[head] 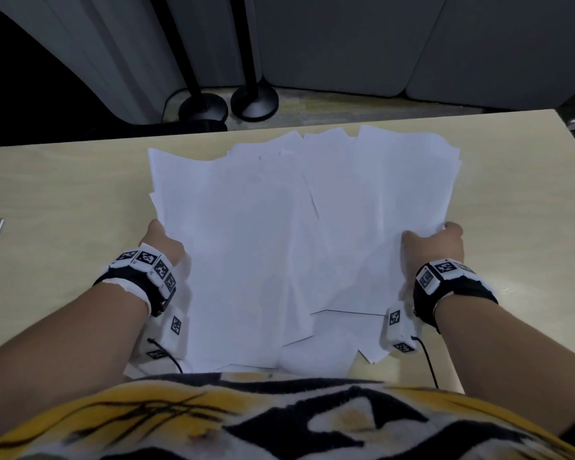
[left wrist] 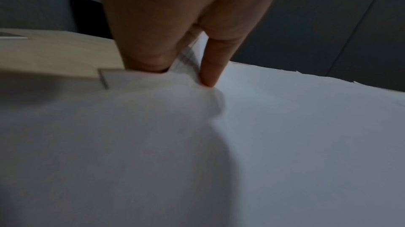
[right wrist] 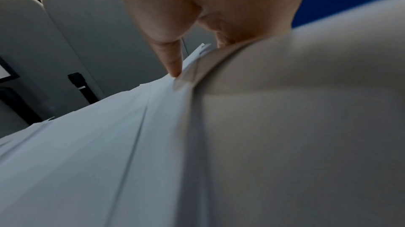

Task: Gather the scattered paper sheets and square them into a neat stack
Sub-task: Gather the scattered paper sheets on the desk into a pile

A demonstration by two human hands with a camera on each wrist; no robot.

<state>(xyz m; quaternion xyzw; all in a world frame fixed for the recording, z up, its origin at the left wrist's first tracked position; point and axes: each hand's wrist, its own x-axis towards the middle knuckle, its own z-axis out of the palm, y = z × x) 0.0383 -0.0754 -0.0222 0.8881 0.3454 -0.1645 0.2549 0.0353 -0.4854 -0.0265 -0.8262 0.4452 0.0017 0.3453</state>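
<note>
Loose, uneven pile of white paper sheets (head: 296, 234) on the wooden table (head: 63, 180), pinched at its left edge by the left hand (head: 161, 242) and at its right edge by the right hand (head: 435, 242), thumbs on top.

Loose overlapping pile of white paper sheets (head: 299, 234) on pale wood-grain table (head: 63, 194), edges uneven and fanned at the far side. Left hand (head: 161, 242) grips the pile's left edge, right hand (head: 434, 242) grips the right edge. 2 black round-based poles (head: 228, 102) stand beyond the table.
</note>
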